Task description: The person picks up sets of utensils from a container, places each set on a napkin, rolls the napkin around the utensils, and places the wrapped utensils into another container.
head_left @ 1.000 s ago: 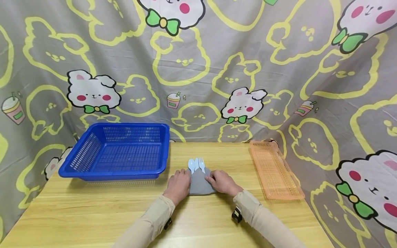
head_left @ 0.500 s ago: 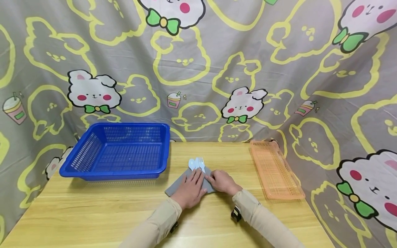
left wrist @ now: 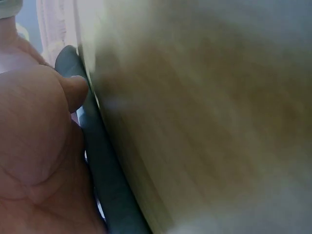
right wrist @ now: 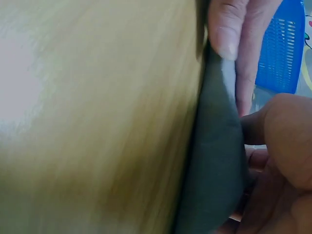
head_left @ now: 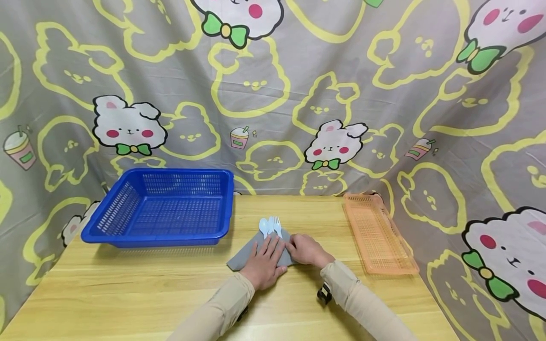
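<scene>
In the head view a folded grey cloth napkin (head_left: 244, 256) lies on the table. The tops of a light blue spoon (head_left: 264, 224), a knife-like piece (head_left: 270, 221) and a fork (head_left: 277, 224) stick out past its far side; their lower parts are hidden. My left hand (head_left: 262, 266) lies flat across the middle of the napkin, fingers extended toward the cutlery. At the napkin's right edge, my right hand (head_left: 309, 250) has its fingers curled and pinches the cloth. The right wrist view shows the napkin (right wrist: 214, 161) rising to its thumb and fingers, with the left thumb pressing farther off.
A blue perforated basket (head_left: 162, 241) stands at the back left of the wooden table (head_left: 128, 293). On the right lies a shallow orange basket (head_left: 394, 272). A curtain printed with cartoon bunnies (head_left: 273, 109) hangs behind the table.
My left hand has left the napkin's left side and come to rest flat over its middle. A napkin flap now spreads out to the left. The right hand has stayed put.
</scene>
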Action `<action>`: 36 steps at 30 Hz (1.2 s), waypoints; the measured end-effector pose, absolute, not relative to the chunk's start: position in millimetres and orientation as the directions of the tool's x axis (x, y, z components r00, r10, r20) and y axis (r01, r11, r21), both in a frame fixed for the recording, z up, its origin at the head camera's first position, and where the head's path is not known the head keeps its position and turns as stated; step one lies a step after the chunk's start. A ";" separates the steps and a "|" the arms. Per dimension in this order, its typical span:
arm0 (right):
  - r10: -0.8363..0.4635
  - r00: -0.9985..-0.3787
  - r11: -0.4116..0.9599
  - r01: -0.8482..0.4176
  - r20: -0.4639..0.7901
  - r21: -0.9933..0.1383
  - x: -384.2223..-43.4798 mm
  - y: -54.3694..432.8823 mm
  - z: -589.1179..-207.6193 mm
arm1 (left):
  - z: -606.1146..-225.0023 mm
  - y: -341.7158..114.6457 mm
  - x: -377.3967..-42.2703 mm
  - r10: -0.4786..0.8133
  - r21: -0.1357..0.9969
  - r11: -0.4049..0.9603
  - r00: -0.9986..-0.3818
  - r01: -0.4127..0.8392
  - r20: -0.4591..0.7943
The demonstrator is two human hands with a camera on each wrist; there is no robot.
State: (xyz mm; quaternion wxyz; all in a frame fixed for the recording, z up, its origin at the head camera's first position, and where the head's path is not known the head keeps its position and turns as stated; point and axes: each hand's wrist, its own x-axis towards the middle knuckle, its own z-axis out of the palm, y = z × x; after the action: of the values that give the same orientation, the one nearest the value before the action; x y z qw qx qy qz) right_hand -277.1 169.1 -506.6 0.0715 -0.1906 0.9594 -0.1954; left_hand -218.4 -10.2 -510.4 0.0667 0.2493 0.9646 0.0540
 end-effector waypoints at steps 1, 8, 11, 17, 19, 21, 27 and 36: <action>-0.394 -0.917 0.854 -0.337 -0.069 -0.395 -276.8 169.8 -505.6 | -509.7 -9.8 -218.1 0.484 0.135 0.872 -0.869 0.470 -0.104; -0.326 -0.943 0.902 -0.287 -0.072 -0.323 -270.5 179.9 -501.1 | -504.6 -5.8 -217.8 0.463 0.110 0.886 -0.875 0.451 -0.138; -0.294 -0.955 0.922 -0.272 -0.041 -0.275 -267.6 187.8 -499.0 | -503.6 -4.1 -217.7 0.461 0.107 0.887 -0.875 0.450 -0.148; -0.157 -0.980 0.966 -0.126 -0.123 -0.226 -261.4 207.6 -482.1 | -502.1 -2.3 -215.8 0.469 0.095 0.883 -0.872 0.460 -0.142; -0.114 -0.974 0.963 -0.060 -0.196 -0.263 -260.8 213.1 -477.2 | -502.0 -1.8 -215.4 0.469 0.093 0.883 -0.872 0.460 -0.138; -0.088 -0.965 0.959 -0.014 -0.249 -0.283 -260.6 217.4 -474.1 | -501.7 -1.2 -215.3 0.468 0.091 0.884 -0.873 0.459 -0.138; -0.065 -0.940 0.941 0.053 -0.334 -0.334 -261.5 225.5 -471.7 | -502.2 -0.4 -215.4 0.460 0.091 0.888 -0.875 0.452 -0.152; -0.075 -0.946 0.863 0.096 -0.314 -0.495 -262.8 225.9 -480.0 | -502.6 -1.4 -215.6 0.459 0.107 0.888 -0.876 0.447 -0.148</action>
State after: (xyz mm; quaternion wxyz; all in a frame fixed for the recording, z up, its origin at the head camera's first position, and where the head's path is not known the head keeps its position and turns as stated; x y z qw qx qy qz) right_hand -262.8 225.9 -480.0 0.1637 0.0054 0.9513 -0.2613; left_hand -215.6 -1.4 -502.6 0.0850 0.2339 0.9679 0.0347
